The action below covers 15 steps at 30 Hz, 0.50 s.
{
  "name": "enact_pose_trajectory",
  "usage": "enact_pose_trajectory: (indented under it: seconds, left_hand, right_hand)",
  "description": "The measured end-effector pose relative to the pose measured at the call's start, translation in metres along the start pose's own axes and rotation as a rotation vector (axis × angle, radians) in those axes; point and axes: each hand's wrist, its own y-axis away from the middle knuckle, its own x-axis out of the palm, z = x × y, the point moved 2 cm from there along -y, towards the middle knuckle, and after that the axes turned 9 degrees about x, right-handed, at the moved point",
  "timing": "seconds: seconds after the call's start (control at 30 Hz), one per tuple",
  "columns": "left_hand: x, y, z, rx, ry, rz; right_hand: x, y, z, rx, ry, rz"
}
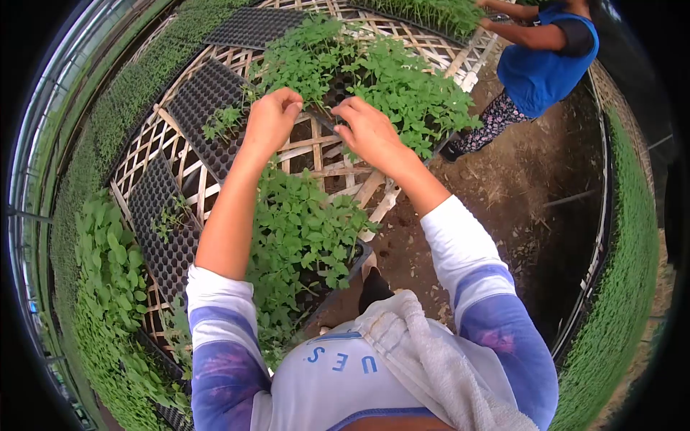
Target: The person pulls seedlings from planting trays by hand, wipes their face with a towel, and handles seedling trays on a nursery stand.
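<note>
My left hand (272, 121) is raised over the lattice bench, its fingers pinched together beside leafy seedlings (305, 61); what it holds, if anything, is too small to name. My right hand (364, 128) has its fingers bent at the near edge of a black tray of seedlings (413, 93), close to thin stems. Whether it grips one is unclear. The two hands are a short gap apart. Left of them lies a black cell tray (201, 108) with a small cluster of seedlings (224, 123) on it. Below my forearms grows another leafy batch (305, 230).
The wooden lattice bench (316, 147) carries more black cell trays (159, 215). At the upper right, a person in blue (543, 65) reaches to a tray of dense seedlings (438, 16). A dirt path (532, 187) runs on the right, beside more greenery (629, 237).
</note>
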Motion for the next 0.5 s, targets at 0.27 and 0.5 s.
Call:
enact_pose_trajectory:
  seconds: [0.27, 0.5]
  left_hand:
    - [0.159, -0.150, 0.097, -0.326, -0.124, 0.087]
    - [0.249, -0.216, 0.137, -0.277, -0.238, 0.142]
  right_hand:
    - [0.065, -0.156, -0.148, 0.194, 0.686, 0.500]
    - [0.055, -0.116, -0.172, 0.095, 0.601, 0.489]
